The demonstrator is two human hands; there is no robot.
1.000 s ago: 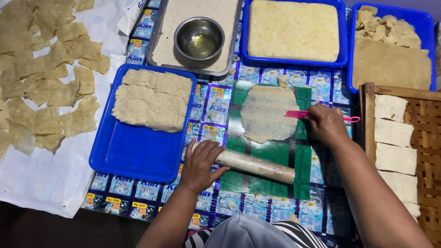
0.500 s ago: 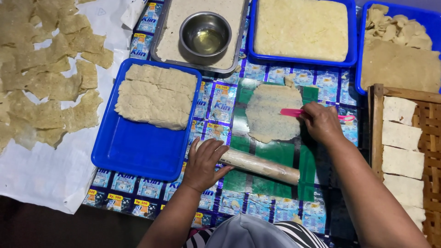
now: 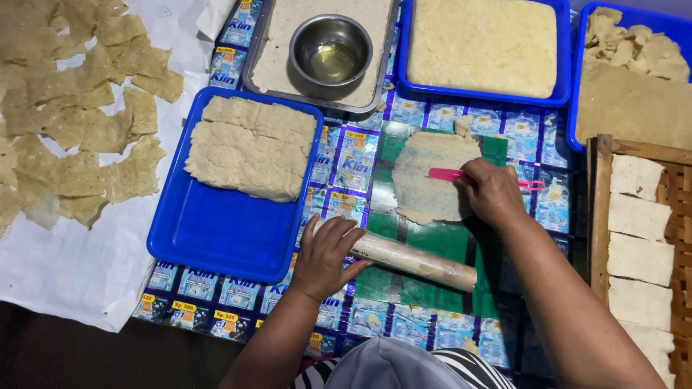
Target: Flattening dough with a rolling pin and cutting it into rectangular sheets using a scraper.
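Under the right hand (image 3: 493, 193), closed on a pink cutter (image 3: 448, 174), soft, tear-prone dough (image 3: 427, 180) is judged best lifted by its edge, while the roller (image 3: 411, 258) is pinned by the flat, spread left hand (image 3: 326, 253).

right hand (image 3: 492, 191) | slid left | pink tool (image 3: 450, 174) further across dough sheet (image 3: 432, 175)

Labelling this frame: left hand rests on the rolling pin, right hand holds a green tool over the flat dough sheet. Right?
Not quite. The tool is pink, not green, as the head view shows. The rest holds: left hand on the rolling pin, right hand over the flat dough sheet.
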